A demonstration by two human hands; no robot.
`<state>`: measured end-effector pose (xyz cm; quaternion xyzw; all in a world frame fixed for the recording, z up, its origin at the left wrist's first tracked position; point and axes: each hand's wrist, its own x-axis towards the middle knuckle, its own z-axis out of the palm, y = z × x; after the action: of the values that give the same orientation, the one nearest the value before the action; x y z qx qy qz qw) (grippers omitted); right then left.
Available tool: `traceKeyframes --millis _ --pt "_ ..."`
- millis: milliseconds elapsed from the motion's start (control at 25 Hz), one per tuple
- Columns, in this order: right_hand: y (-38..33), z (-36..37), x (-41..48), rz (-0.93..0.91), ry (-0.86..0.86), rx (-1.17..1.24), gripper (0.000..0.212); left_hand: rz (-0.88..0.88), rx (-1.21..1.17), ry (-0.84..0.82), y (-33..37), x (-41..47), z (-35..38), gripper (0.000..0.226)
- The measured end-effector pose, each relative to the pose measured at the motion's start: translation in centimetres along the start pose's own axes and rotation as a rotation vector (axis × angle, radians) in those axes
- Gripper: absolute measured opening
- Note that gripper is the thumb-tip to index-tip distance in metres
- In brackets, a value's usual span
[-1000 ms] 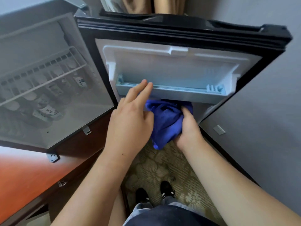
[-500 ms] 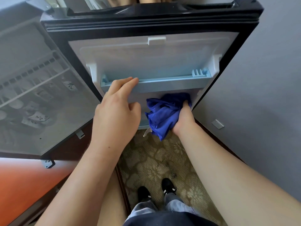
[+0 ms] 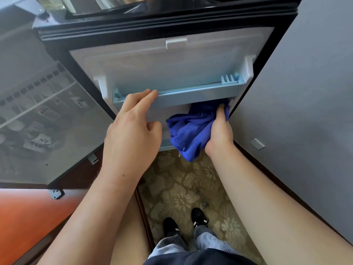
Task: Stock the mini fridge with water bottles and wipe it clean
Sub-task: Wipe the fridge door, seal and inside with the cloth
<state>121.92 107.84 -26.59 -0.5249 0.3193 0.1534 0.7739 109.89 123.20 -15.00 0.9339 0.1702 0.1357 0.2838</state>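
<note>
**Wiping under the door shelf**

We have the fridge door (image 3: 172, 67) swung open in front of us, its pale inner lining facing up at us. Our left hand (image 3: 133, 134) steadies the door shelf (image 3: 191, 92): fingers laid nearly straight over its front rail, thumb tucked below, bracing rather than clamping. Our right hand (image 3: 219, 134) is closed around a bunched blue cloth (image 3: 189, 131) and presses it against the lining just under the shelf, near the door's right edge.

The cloth looks soft, light and floppy; a loose tail hangs below our palm. We judge it wipes best gathered into a pad, held from behind with the fingers spread so the pressure is even. The shelf looks like thin plastic, so we would hold it by the rail and push gently.

To our left the fridge's inside (image 3: 38, 111) is dim; a wire rack (image 3: 38, 96) sits over what look like bottles (image 3: 40, 142) lying beneath. By our reading the stocking is largely done and the wiping is under way.
</note>
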Motion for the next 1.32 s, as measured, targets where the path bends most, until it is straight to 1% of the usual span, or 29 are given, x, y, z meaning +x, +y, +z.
traceKeyframes --millis 80,240,360,480,560,600,680,720,760,840,880,920,960,1000,1080,1120,1160,1200,1240,1280,1320 --pt "-1.6 0.6 -1.2 -0.079 -0.061 0.010 0.046 -0.009 0.000 -0.001 0.3 0.1 0.0 0.067" --pt "-2.1 1.2 -1.4 -0.120 -0.058 0.004 0.048 -0.012 0.001 -0.005 0.5 0.2 0.0 0.066" --pt "-1.1 1.9 -0.2 0.011 0.010 0.028 0.054 -0.018 -0.002 0.001 0.7 0.3 0.3 0.067" --pt "-0.1 1.9 1.3 0.179 0.001 0.073 0.057 -0.002 -0.001 0.014 0.8 0.5 0.6 0.067" --pt "0.2 1.0 0.8 0.180 -0.041 0.016 0.056 0.014 0.013 0.015 0.6 0.4 0.8 0.068" --pt "0.6 0.3 0.1 0.176 -0.068 -0.051 0.056 0.025 0.015 0.012 0.4 0.2 0.8 0.070" --pt "1.2 -0.8 -3.0 0.195 -0.193 -0.171 0.064 0.043 -0.029 0.010 0.1 -0.9 1.1 0.073" --pt "1.3 -1.1 -4.6 0.203 -0.259 -0.202 0.065 0.045 -0.071 0.036 0.0 -1.7 1.2 0.073" --pt "1.4 -1.4 -6.2 0.197 -0.329 -0.241 0.061 0.033 -0.124 0.068 -0.3 -2.7 1.5 0.072" --pt "1.5 -1.4 -9.3 0.142 -0.422 -0.328 0.041 -0.071 -0.263 0.105 -0.7 -5.0 2.3 0.067" --pt "1.3 -1.0 -10.9 0.129 -0.468 -0.334 0.029 -0.169 -0.351 0.078 -0.9 -6.0 2.6 0.068" --pt "1.2 -0.7 -12.3 0.123 -0.530 -0.320 0.023 -0.265 -0.441 0.030 -1.0 -6.7 2.8 0.073" --pt "1.0 0.0 -13.8 0.125 -0.603 -0.314 0.023 -0.332 -0.537 -0.021 -1.1 -7.3 2.7 0.080" --pt "1.1 0.7 -14.8 0.129 -0.664 -0.321 0.029 -0.365 -0.626 -0.056 -1.6 -7.6 2.5 0.084" --pt "1.8 1.9 -15.8 0.219 -0.767 -0.294 0.050 -0.386 -0.734 -0.071 -3.2 -7.4 1.6 0.080" --pt "2.0 2.4 -16.3 0.271 -0.820 -0.286 0.056 -0.405 -0.758 -0.069 -4.3 -7.2 1.0 0.075" --pt "2.1 2.8 -16.5 0.277 -0.868 -0.328 0.057 -0.428 -0.754 -0.070 -5.5 -7.1 0.3 0.071" --pt "2.3 3.3 -16.7 0.251 -0.901 -0.411 0.056 -0.454 -0.730 -0.076 -6.6 -7.0 -0.5 0.064" --pt "2.5 3.8 -16.9 0.181 -0.925 -0.536 0.053 -0.477 -0.697 -0.079 -7.6 -7.0 -1.0 0.053" --pt "2.5 4.4 -17.0 0.065 -0.932 -0.684 0.048 -0.490 -0.675 -0.069 -8.3 -7.1 -1.3 0.042" --pt "2.7 5.1 -17.0 -0.097 -0.915 -0.834 0.042 -0.501 -0.673 -0.050 -9.1 -7.2 -1.6 0.032"
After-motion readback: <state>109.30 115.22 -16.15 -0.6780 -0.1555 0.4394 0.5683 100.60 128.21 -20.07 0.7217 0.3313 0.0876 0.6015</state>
